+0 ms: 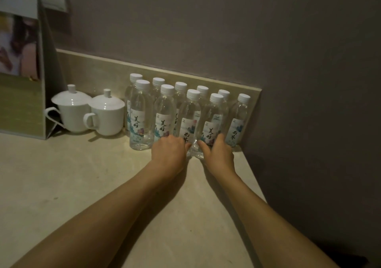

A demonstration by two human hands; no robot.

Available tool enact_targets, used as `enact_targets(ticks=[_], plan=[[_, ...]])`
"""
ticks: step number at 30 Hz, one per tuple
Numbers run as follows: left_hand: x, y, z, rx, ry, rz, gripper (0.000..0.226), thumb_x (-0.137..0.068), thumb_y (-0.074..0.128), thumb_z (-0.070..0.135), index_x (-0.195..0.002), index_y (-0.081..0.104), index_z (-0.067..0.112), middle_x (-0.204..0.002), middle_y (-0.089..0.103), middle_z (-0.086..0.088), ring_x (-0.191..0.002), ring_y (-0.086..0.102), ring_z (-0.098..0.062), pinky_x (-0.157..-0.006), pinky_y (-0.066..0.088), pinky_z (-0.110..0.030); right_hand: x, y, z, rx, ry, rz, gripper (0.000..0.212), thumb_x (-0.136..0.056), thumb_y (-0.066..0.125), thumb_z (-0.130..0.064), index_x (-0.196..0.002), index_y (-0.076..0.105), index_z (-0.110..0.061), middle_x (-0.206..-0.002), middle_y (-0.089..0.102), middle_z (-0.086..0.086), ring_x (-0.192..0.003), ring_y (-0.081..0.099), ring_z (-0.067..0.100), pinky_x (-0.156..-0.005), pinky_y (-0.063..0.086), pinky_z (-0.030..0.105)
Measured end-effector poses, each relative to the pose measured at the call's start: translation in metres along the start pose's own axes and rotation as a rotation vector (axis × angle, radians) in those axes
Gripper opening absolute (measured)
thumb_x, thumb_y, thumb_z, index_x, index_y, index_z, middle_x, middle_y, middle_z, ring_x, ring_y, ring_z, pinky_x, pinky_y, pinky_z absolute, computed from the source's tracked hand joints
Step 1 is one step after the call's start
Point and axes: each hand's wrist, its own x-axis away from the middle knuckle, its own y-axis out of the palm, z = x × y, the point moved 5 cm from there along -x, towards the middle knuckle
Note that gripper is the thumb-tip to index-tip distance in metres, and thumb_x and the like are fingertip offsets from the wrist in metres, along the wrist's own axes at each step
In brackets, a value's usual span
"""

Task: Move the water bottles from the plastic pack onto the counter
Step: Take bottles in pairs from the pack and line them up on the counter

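Observation:
Several clear water bottles with white caps stand in two rows on the beige counter (82, 185) against the low backsplash. The front row begins at the left with a free-standing bottle (140, 115). My left hand (169, 152) wraps the base of the second front bottle (165, 111). My right hand (218, 152) grips the base of the fourth front bottle (212, 119). Between my hands stands a third front bottle (190, 119). No plastic pack is visible.
Two white lidded cups (74, 111) (107, 117) stand left of the bottles. A framed stand-up sign (20, 72) sits at the far left. The wall meets the counter's right edge (253, 177) close to my right arm.

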Motion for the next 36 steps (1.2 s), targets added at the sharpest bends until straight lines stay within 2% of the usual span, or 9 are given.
enact_targets(ticks=[4, 14, 23, 29, 34, 36], plan=[[0.002, 0.000, 0.000, -0.008, -0.007, -0.006, 0.045, -0.098, 0.041, 0.048, -0.090, 0.068, 0.013, -0.075, 0.060, -0.004, -0.072, 0.061, -0.022, -0.059, 0.038, -0.030, -0.001, -0.003, -0.001, -0.002, -0.025, -0.010, 0.048, -0.091, 0.057, -0.047, -0.118, 0.044, -0.008, -0.121, 0.060, 0.015, -0.112, 0.057, 0.036, -0.089, 0.051, 0.048], [0.000, 0.001, -0.004, 0.036, 0.007, -0.002, 0.047, -0.098, 0.041, 0.048, -0.095, 0.070, 0.012, -0.087, 0.069, -0.009, -0.083, 0.067, -0.027, -0.063, 0.042, -0.031, 0.002, 0.000, -0.003, -0.025, -0.024, 0.027, 0.050, -0.092, 0.057, -0.045, -0.121, 0.044, -0.007, -0.120, 0.061, 0.016, -0.109, 0.059, 0.034, -0.081, 0.048, 0.038], [0.000, 0.002, -0.006, 0.077, -0.009, -0.016, 0.046, -0.097, 0.042, 0.049, -0.095, 0.070, 0.013, -0.085, 0.068, -0.008, -0.081, 0.067, -0.025, -0.062, 0.042, -0.031, 0.006, 0.001, -0.006, -0.018, 0.005, 0.044, 0.048, -0.093, 0.055, -0.044, -0.122, 0.043, -0.008, -0.120, 0.059, 0.015, -0.108, 0.059, 0.033, -0.084, 0.051, 0.042], [-0.001, 0.006, -0.008, 0.138, -0.018, -0.040, 0.045, -0.097, 0.043, 0.050, -0.098, 0.071, 0.015, -0.085, 0.068, -0.008, -0.081, 0.067, -0.025, -0.064, 0.049, -0.033, 0.009, 0.001, -0.008, -0.026, 0.032, 0.051, 0.047, -0.093, 0.056, -0.043, -0.122, 0.043, -0.008, -0.121, 0.060, 0.015, -0.110, 0.059, 0.033, -0.087, 0.052, 0.045], [0.000, 0.006, -0.008, 0.171, -0.021, -0.037, 0.044, -0.096, 0.044, 0.050, -0.096, 0.071, 0.015, -0.076, 0.059, -0.003, -0.070, 0.056, -0.020, -0.060, 0.043, -0.030, 0.006, 0.000, -0.010, -0.021, 0.053, 0.009, 0.048, -0.094, 0.056, -0.041, -0.124, 0.042, -0.007, -0.124, 0.058, 0.016, -0.113, 0.057, 0.034, -0.089, 0.049, 0.043], [0.001, 0.005, -0.008, 0.180, -0.021, -0.052, 0.044, -0.097, 0.043, 0.050, -0.098, 0.071, 0.015, -0.083, 0.066, -0.005, -0.076, 0.063, -0.022, -0.064, 0.048, -0.032, 0.006, 0.001, -0.012, -0.016, 0.069, 0.005, 0.047, -0.094, 0.055, -0.040, -0.124, 0.042, -0.007, -0.124, 0.057, 0.016, -0.114, 0.056, 0.034, -0.089, 0.048, 0.043]])
